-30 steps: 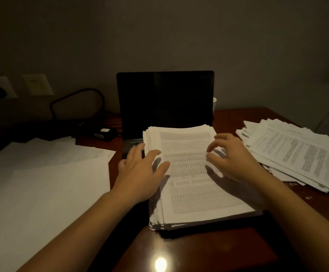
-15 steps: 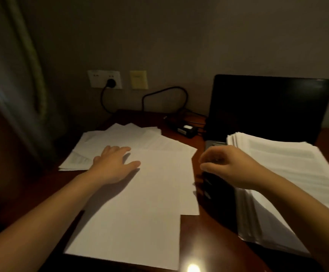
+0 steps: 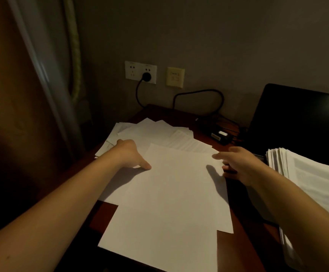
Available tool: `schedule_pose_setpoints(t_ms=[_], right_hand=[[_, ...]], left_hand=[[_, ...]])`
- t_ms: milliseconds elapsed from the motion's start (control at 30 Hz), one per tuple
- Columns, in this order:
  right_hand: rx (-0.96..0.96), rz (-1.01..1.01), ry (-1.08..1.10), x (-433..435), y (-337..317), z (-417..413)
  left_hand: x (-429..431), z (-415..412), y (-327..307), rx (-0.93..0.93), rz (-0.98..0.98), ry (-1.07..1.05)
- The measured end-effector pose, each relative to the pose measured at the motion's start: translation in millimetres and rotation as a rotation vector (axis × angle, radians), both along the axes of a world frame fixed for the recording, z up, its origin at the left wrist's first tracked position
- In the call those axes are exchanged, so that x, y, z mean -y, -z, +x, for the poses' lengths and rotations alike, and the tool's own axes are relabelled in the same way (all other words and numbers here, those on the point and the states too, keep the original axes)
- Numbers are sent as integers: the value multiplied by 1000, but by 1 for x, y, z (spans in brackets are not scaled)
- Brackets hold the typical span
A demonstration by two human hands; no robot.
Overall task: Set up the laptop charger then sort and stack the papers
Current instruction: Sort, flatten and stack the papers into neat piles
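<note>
Head view. Against half a second ago, the view has swung further left. The laptop (image 3: 297, 118), which then filled the right half, is now cut off at 2 o'clock, and the wall socket (image 3: 133, 71) has come round towards 12.

The right hand (image 3: 240, 167) hung bunched over the gap beside the stack and has since crossed to the right edge of the top sheet (image 3: 169, 203). Its forefinger stretches out above the sheet's far right corner and throws a shadow on it, with the thumb lower, at the paper's edge. Whether the two have nipped the sheet I cannot tell.

The left hand (image 3: 130, 154) has stayed on the loose sheets (image 3: 159, 132) at 10 o'clock, palm down, thumb spread onto the top sheet's left edge. Its fingers point away and are mostly hidden.

The loose sheets lie fanned over the desk (image 3: 104, 214) from the centre down to 6 o'clock. The stack of printed papers (image 3: 317, 183) stands thick at 3 o'clock in front of the laptop, apart from them.

The wall socket holds the black plug (image 3: 146, 76) in its right-hand outlet. The cable (image 3: 199, 92) loops behind the desk. The charger brick (image 3: 220, 135) lies at 1 o'clock, between the loose sheets and the laptop. A yellowish switch plate (image 3: 175, 77) sits just right of the socket.
</note>
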State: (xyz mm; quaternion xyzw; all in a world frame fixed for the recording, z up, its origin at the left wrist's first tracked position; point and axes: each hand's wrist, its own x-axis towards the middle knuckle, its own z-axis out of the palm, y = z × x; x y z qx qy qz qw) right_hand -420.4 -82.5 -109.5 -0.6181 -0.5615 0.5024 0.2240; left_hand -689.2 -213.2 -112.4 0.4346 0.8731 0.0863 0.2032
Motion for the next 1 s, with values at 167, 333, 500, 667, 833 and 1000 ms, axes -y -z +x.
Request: schedule_pose_setpoints(t_ms=[167,333,500,667,833,1000], right_hand=[[145,20,-102,11,2,-2],[267,153,-224,25,5,-5],[447,365,-185,23,11,-6],[556,380,-258,11,5,-6],[548,250,-330,-8,-2,-12],[664,197,-430,-24,-2,-15]], left_hand=[[0,7,-6,102,23,-46],[5,5,1,164,109,-82],[1,11,-1,277,254,-54],[-27,9,-16,289,211,-7],[-50,11,-36,388,0,-73],[-59,16,-31,327,-59,-60]])
